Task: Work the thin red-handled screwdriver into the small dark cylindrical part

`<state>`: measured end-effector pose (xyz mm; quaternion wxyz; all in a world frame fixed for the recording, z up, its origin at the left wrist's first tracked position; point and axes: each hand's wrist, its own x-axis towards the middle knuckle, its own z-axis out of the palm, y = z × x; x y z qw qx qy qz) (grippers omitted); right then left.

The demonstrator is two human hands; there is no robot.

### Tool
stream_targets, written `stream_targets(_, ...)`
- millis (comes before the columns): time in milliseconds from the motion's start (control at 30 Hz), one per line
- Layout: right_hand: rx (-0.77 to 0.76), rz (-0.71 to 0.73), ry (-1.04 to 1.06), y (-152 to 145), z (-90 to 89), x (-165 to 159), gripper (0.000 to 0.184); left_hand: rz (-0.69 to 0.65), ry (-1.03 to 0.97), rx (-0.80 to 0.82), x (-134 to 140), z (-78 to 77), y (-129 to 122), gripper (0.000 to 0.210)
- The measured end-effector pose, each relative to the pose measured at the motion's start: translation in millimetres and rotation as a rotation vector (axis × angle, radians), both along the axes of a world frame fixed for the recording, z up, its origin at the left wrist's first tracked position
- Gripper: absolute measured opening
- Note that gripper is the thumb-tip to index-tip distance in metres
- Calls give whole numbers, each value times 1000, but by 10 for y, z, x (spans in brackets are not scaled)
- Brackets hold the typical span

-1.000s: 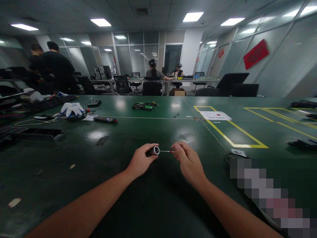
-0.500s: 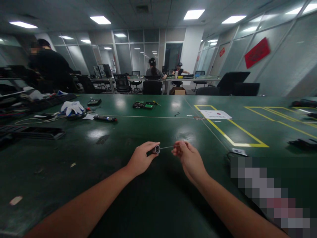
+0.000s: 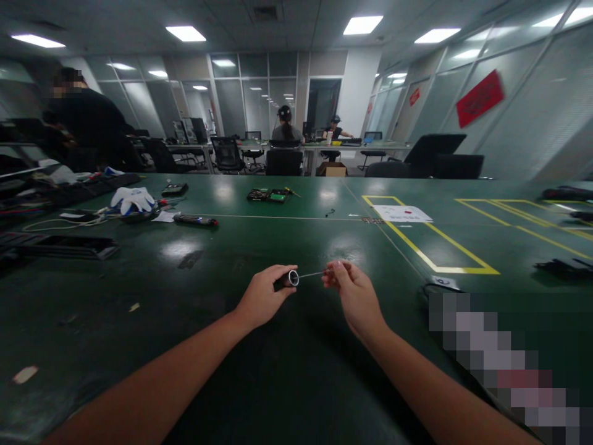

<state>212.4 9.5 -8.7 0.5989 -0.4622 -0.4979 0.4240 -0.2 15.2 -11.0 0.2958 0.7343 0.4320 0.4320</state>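
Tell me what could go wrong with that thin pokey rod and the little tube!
The thin rod in the right hand reaches the open end of the tube, so it might slip and poke the left hand, which grips close by. The tube could also drop onto the green table.

Possibly "e" on white card (image 3: 445, 283)

Glass partitions (image 3: 232, 102), ceiling lights (image 3: 364, 25), black chairs (image 3: 228, 156)
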Motion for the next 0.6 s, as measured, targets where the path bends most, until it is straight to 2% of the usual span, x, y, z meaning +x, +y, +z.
stream_targets(133, -4, 93, 7, -33, 67, -9, 36, 43, 1, 0, -16, 3, 15, 48)
stream_targets(300, 36, 144, -22, -102, 129, -36, 33, 34, 44, 34, -33, -23, 39, 47)
stream_targets(400, 11, 114, -43, -108, 125, -39, 41, 25, 76, 43, -30, -27, 37, 47)
stream_targets(600, 22, 9, -35, -49, 47, -24, 32, 40, 104, 10, -20, -10, 11, 50)
